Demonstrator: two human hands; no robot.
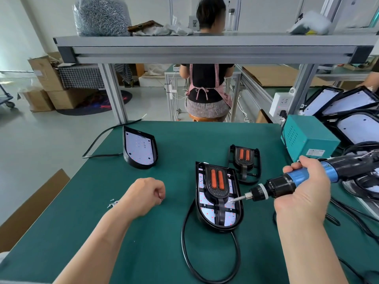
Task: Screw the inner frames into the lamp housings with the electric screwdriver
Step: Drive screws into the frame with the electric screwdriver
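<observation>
A black lamp housing point(239, 216) lies on the green mat, with a black inner frame point(217, 187) bearing two orange strips set inside it. My right hand point(301, 193) grips the blue and black electric screwdriver point(287, 183), its bit tip touching the frame's right side. To the left of the housing, my left hand point(145, 194) is curled in a fist above the mat; whether it holds screws I cannot tell. A second loose inner frame point(245, 162) lies behind the housing. Another housing point(139, 148) without a frame sits at the far left.
Small screws point(112, 202) lie scattered near my left wrist. A teal power box point(307, 138) stands at the right, with stacked lamp housings point(348, 111) behind it. Black cables point(184, 238) loop across the mat. A person sits beyond the bench, back turned, and an overhead shelf point(205, 48) spans the bench.
</observation>
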